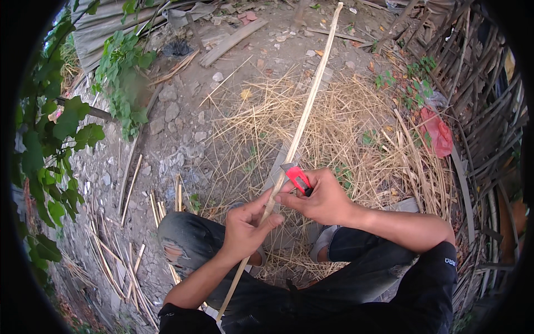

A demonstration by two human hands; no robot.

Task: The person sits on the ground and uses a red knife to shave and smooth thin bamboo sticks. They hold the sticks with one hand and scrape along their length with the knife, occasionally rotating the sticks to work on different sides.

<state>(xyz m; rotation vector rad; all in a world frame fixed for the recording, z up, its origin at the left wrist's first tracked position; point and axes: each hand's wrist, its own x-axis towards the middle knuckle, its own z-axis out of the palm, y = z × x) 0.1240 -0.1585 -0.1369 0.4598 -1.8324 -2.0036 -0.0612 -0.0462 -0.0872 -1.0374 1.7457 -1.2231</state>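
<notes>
A long, pale bamboo strip (308,108) slants from the far ground back across my lap, past my left leg. My left hand (245,227) is closed around its lower middle, the thumb lying along it. Just beyond, my right hand (324,196) grips a red and black box cutter (299,180). The cutter's blade lies against the strip, a little farther out than my left fingers. My right thumb and fingertips are close to the strip too; whether they press on it I cannot tell.
Thin shavings (334,122) cover the ground ahead. A wooden plank (233,42) lies far off. Cut bamboo strips (133,273) lie at the left, below leafy vines (119,78). Along the right stands a pile of sticks (489,111), with a red plastic bag (436,132) beside it.
</notes>
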